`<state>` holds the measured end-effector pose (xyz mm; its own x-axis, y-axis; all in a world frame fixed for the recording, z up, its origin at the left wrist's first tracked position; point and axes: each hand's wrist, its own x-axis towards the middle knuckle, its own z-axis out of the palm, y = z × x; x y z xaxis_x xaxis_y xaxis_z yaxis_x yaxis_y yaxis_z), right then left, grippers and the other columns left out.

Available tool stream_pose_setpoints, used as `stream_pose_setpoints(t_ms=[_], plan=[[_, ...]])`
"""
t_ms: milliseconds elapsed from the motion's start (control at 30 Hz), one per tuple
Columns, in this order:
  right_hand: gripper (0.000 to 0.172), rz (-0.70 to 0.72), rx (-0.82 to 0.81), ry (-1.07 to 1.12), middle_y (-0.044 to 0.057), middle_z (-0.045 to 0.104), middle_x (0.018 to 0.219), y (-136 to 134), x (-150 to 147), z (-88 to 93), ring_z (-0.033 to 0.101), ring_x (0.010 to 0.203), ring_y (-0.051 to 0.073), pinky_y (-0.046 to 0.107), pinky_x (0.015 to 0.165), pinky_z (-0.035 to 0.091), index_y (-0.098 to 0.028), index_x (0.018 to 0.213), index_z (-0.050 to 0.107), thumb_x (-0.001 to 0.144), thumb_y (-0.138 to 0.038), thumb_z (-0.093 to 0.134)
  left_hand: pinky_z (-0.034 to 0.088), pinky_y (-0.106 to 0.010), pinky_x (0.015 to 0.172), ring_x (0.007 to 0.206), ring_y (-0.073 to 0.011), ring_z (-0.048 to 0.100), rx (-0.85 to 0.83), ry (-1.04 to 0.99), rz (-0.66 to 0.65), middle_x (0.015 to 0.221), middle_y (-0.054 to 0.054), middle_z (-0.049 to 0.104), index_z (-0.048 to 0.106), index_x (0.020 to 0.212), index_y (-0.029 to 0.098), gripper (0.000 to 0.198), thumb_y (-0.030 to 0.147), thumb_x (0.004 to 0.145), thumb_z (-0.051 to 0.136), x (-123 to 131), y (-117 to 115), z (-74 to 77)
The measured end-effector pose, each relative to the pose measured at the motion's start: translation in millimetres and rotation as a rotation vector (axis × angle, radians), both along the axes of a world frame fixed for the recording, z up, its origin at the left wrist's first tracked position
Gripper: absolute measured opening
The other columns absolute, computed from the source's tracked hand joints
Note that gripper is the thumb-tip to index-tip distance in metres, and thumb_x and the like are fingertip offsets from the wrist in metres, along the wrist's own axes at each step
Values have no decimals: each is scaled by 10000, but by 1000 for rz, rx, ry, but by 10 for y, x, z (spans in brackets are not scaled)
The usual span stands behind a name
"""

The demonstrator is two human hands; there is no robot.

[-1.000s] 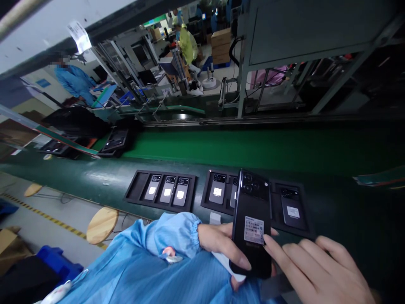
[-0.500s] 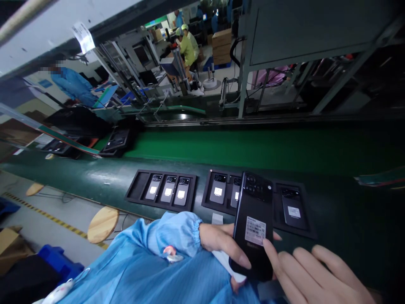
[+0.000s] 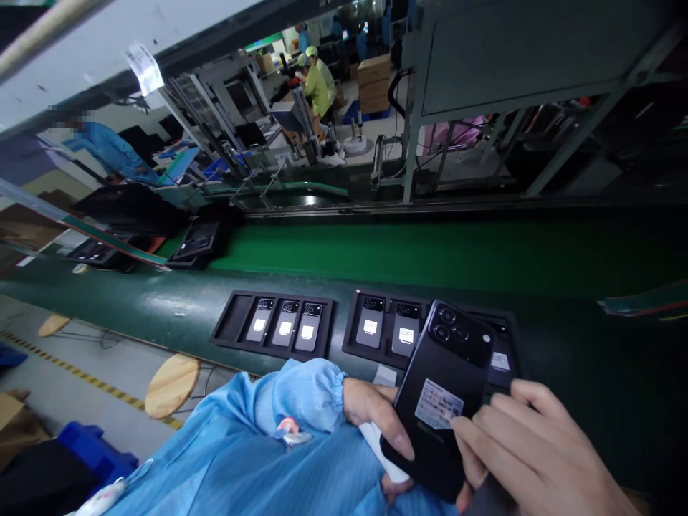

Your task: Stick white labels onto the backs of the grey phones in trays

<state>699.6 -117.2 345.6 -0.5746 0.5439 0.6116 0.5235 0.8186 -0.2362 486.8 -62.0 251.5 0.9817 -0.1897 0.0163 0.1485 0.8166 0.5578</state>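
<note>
My left hand (image 3: 376, 416) is closed around the lower left edge of a dark smartphone (image 3: 424, 358), its back turned up and tilted. A printed label (image 3: 439, 403) lies on the phone's back, below the camera block. A white piece (image 3: 395, 466), of a kind I cannot make out, shows beneath my left hand. My right hand (image 3: 532, 444) is at the phone's lower right, its fingers curled and the fingertips at the label's right edge. Something dark grey (image 3: 489, 498) shows below those fingers; whether they grip it is hard to see.
A black foam tray (image 3: 232, 319) holds several phones in slots, one slot bare. Another black tray (image 3: 349, 337) with phones lies partly behind the held phone. Beyond runs a green conveyor belt (image 3: 333, 247). More trays (image 3: 196, 240) are stacked at left. Co-workers (image 3: 317, 82) are far back.
The phone has tilted clockwise and shifted slightly right. My right hand has risen and curled its fingers closer at the label's edge. My left hand keeps its hold.
</note>
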Motion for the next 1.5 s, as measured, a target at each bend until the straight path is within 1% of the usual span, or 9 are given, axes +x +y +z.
stream_pose_setpoints(t_ms=[100, 200, 467, 667, 767, 933, 1100, 1367, 1500], plan=[[118, -17, -66, 19, 0, 492, 670, 30, 4, -28, 447, 625, 113, 340, 686, 280, -131, 855, 590, 849, -41, 515, 565, -354, 661, 695, -259, 657, -22, -80, -26, 729, -143, 651, 676, 812, 38, 252, 271, 717, 673, 1, -13, -8], [123, 0, -114, -9, 14, 524, 717, 39, 19, -27, 475, 666, 128, 347, 723, 289, -143, 861, 587, 843, -52, 506, 556, -335, 620, 653, -241, 637, -39, -50, 20, 676, -112, 614, 665, 791, 38, 263, 284, 698, 674, -1, -27, -14], [195, 67, -201, 24, 38, 564, 836, 23, 65, -79, 496, 732, 127, 340, 743, 271, -151, 916, 591, 872, -72, 417, 544, -350, 627, 634, -226, 606, -41, -21, -9, 634, -77, 562, 643, 813, 33, 316, 289, 642, 714, 16, -39, -86], [156, 64, -48, -21, 68, 604, 882, 30, 72, -97, 555, 785, 120, 328, 783, 325, -91, 989, 574, 896, -55, 454, 539, -391, 642, 620, -232, 601, -32, 20, 18, 627, -63, 550, 606, 875, 45, 388, 315, 621, 718, -1, -64, -104], [271, 47, -31, -71, 82, 643, 961, -9, 101, -119, 588, 823, 108, 319, 791, 339, -97, 1030, 572, 899, 8, 359, 538, -396, 644, 625, -236, 599, -23, 37, 9, 630, -67, 547, 596, 875, 47, 403, 319, 603, 716, 7, -62, -140], [122, -84, -34, -74, 90, 653, 990, -103, 143, -149, 603, 862, 179, 352, 777, 354, -142, 945, 568, 894, -121, 459, 537, -397, 632, 594, -227, 584, -12, 54, -42, 618, -69, 539, 587, 828, 54, 392, 309, 550, 692, 31, -58, -213], [201, -3, -19, -111, 93, 651, 1050, -76, 137, -116, 595, 919, 164, 349, 828, 353, -115, 1113, 594, 932, -171, 529, 529, -399, 608, 605, -228, 573, 9, 62, -26, 649, -83, 560, 574, 785, 73, 355, 303, 535, 673, 30, -56, -248], [272, 44, 43, -181, 166, 632, 1135, -138, 155, -241, 586, 859, 185, 397, 782, 347, -78, 1131, 627, 921, -97, 456, 521, -399, 616, 649, -250, 589, 14, 103, 1, 645, -73, 546, 580, 815, 79, 393, 330, 530, 682, 9, -64, -161], [302, -35, 88, -217, 231, 639, 1120, -207, 97, -202, 607, 892, 240, 458, 800, 393, -27, 1124, 582, 848, 1, 461, 519, -407, 616, 626, -252, 587, 16, 117, -6, 600, -62, 525, 580, 787, 83, 377, 333, 523, 675, 7, -71, -142]])
